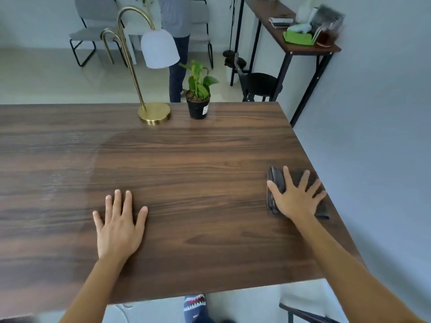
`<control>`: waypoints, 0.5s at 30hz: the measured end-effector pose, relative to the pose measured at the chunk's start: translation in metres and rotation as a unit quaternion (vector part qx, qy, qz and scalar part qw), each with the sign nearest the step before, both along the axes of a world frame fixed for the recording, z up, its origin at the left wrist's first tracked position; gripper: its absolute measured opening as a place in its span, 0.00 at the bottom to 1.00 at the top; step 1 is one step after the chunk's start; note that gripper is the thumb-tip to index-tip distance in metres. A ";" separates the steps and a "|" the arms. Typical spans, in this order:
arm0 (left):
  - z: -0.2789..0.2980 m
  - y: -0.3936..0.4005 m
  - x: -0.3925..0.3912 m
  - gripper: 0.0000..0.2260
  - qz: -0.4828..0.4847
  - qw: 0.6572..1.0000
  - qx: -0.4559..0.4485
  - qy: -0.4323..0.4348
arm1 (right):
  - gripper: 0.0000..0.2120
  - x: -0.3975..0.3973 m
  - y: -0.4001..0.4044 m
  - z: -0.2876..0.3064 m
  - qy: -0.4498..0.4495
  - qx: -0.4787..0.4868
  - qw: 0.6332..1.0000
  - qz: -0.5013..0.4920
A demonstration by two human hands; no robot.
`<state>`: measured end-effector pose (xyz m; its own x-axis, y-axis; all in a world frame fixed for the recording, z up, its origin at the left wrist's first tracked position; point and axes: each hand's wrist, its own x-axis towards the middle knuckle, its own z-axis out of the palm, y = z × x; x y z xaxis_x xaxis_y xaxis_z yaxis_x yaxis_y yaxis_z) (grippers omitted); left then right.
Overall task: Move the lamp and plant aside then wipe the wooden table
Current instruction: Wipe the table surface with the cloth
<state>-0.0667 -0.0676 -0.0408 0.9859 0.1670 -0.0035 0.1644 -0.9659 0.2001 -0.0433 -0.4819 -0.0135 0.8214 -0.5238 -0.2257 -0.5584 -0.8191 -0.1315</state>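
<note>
A brass lamp (154,113) with a white shade stands on the far edge of the dark wooden table (186,159). Just to its right sits a small green plant in a black pot (198,106). My left hand (119,224) lies flat on the table, fingers spread, holding nothing. My right hand (296,197) presses flat on a dark folded cloth (276,180) near the table's right edge, fingers spread over it. A faint damp sheen covers the table's left part.
A person in jeans (177,66) stands beyond the table's far edge. Grey chairs (86,31) stand at the back left. A narrow console table (291,43) with a green box and a black stool (261,85) line the right wall.
</note>
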 end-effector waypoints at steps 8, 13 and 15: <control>-0.003 0.004 0.000 0.31 0.004 1.000 0.000 0.003 | 0.33 -0.093 0.111 -0.013 -0.067 0.020 0.959 0.276; -0.002 0.003 0.000 0.32 0.002 1.000 0.003 0.005 | 0.27 -0.149 0.032 -0.018 -0.087 -0.026 0.988 0.127; -0.001 0.002 -0.001 0.32 0.003 1.000 0.009 0.007 | 0.29 -0.151 -0.001 -0.018 -0.056 -0.037 0.995 0.075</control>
<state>-0.0677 -0.0657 -0.0419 0.9848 0.1731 -0.0138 0.1728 -0.9684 0.1799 -0.1942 -0.4830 -0.0314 0.9091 -0.4058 -0.0938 -0.4151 -0.9014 -0.1233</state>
